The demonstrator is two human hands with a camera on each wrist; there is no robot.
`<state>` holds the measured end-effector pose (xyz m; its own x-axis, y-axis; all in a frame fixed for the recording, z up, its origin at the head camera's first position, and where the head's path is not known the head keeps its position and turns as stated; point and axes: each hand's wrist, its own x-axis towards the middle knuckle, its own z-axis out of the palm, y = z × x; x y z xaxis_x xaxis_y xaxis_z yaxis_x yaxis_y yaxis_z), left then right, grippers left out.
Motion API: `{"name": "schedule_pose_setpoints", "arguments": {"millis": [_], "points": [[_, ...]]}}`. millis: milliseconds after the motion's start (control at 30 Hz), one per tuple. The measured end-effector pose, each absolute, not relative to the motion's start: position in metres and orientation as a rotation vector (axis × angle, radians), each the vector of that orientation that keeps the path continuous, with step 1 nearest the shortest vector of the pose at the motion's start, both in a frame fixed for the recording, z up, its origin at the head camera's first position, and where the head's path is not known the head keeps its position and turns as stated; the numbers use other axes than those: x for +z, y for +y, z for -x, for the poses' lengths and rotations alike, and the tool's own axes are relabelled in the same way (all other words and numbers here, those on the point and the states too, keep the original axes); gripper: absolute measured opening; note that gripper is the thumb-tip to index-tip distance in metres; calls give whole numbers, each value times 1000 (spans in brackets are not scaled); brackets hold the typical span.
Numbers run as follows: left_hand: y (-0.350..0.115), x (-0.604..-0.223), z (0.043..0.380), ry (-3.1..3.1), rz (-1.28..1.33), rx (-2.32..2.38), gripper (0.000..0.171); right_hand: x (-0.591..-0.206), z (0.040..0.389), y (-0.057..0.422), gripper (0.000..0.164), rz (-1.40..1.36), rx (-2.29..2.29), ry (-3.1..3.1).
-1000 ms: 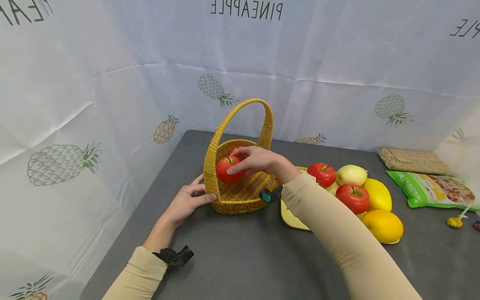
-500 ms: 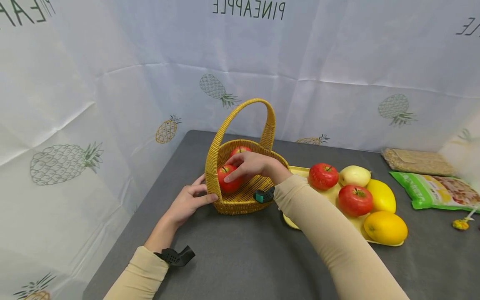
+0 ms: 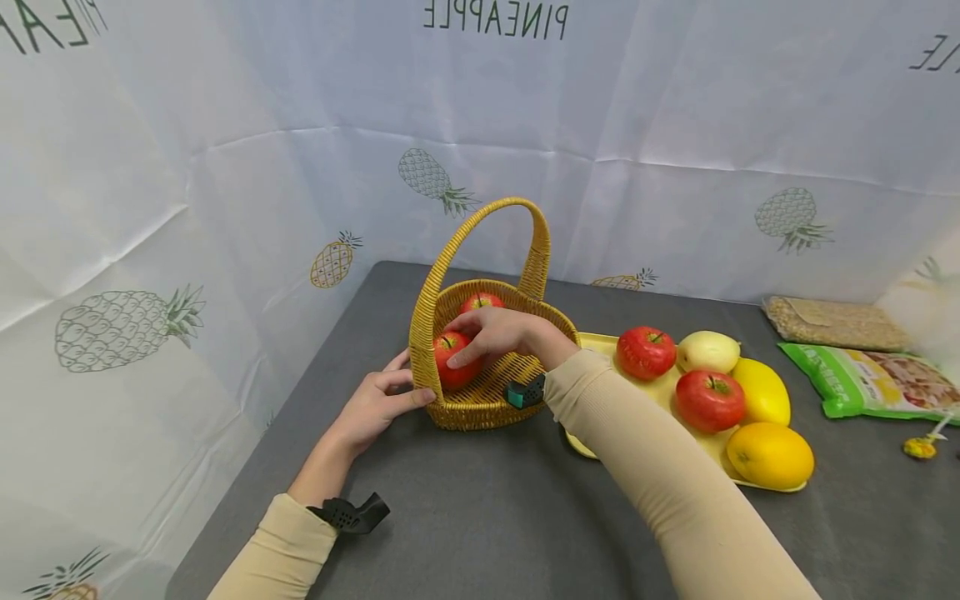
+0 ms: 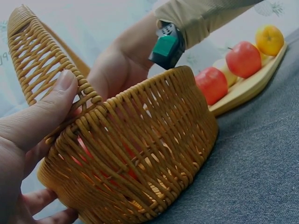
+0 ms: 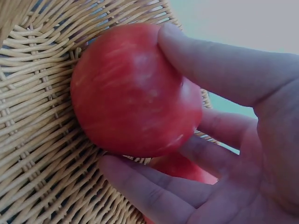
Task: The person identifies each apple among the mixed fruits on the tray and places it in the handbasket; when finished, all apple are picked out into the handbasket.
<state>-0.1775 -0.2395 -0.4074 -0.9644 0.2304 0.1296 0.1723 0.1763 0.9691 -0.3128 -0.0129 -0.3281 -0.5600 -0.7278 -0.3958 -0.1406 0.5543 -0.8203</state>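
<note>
Inside the wicker basket (image 3: 480, 417) on the table (image 3: 480, 517) sits the held apple (image 5: 135, 93), clasped between thumb and fingers of the right hand (image 3: 498, 332); whether its weight rests on the woven bottom cannot be told. The left hand (image 3: 371, 408) grips the same basket at the left foot of its arched handle (image 3: 424, 333), thumb in front and fingers round the outer side, so the two hands are apart from each other yet both engaged. Just behind the held apple lies the second apple (image 3: 482, 300), within the wall. By my reading the work is partly along: one apple is in and free of the fingers, another is in but not yet released, and what is left would be the fruit outside the basket. Counted, that makes one basket with two apples, and one yellow tray (image 3: 663, 390) at its right bearing five visible fruits: two red ones (image 3: 710, 401), one pale yellow (image 3: 708, 352), one bright yellow (image 3: 763, 392) and one orange-yellow (image 3: 770, 455). The right sleeve (image 3: 660, 483) covers part of that tray, so more could be hidden. Farther right are two packets, one clear (image 3: 836, 323) and one green (image 3: 870, 379), plus one lollipop (image 3: 920, 448) and a dark scrap at the edge, too cut off to identify.
</note>
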Motion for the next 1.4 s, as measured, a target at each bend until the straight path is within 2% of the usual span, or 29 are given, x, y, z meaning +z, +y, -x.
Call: {"name": "schedule_pose_setpoints", "arguments": {"millis": [300, 800, 1400], "points": [[-240, -409, 178, 2375, -404, 1943, 26, -326, 307, -8, 79, 669, -986, 2049], [-239, -410, 178, 2372, -426, 1960, 24, -321, 298, 35, 74, 661, -1217, 2008], [-241, -414, 181, 2370, -413, 1968, 26, -323, 277, 107, 57, 581, -1492, 2129]]}}
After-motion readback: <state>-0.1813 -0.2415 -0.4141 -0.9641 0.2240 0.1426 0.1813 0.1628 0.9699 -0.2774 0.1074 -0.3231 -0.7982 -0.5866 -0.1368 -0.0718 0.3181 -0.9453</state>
